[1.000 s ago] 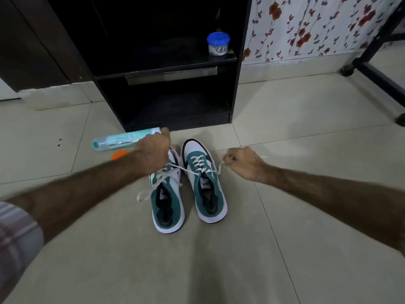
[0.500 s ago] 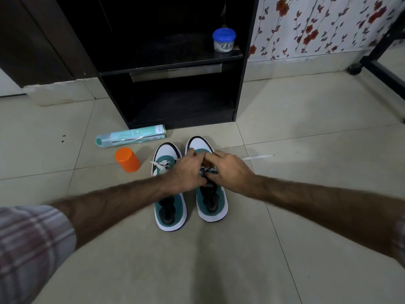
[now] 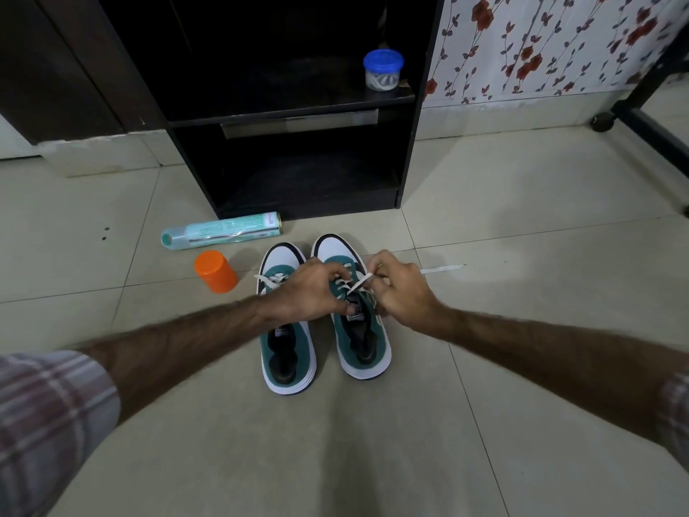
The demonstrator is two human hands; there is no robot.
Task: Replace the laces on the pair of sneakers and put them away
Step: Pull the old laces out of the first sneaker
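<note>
- Black shelf unit (image 3: 406,151) ahead, the put-away spot, I'd judge.
- Right sneaker (image 3: 367,341) on the floor beside its twin.
- Left hand (image 3: 309,292) apparently pinching lace; fingertips hidden.
- Right hand (image 3: 404,289) pinches the white lace (image 3: 358,284): pull evenly, keep tension.

Left hand (image 3: 311,292) hides left sneaker's (image 3: 285,330) lacing. Lace (image 3: 358,283) route under both hands unclear. Black frame (image 3: 641,106), upper right, cut by edge. Jar (image 3: 383,70) contents unreadable.

The tiled floor (image 3: 522,225) bears 2 sneakers (image 3: 289,352), a spray can (image 3: 223,231), an orange cap (image 3: 215,271) and a black cabinet (image 3: 298,173).
</note>
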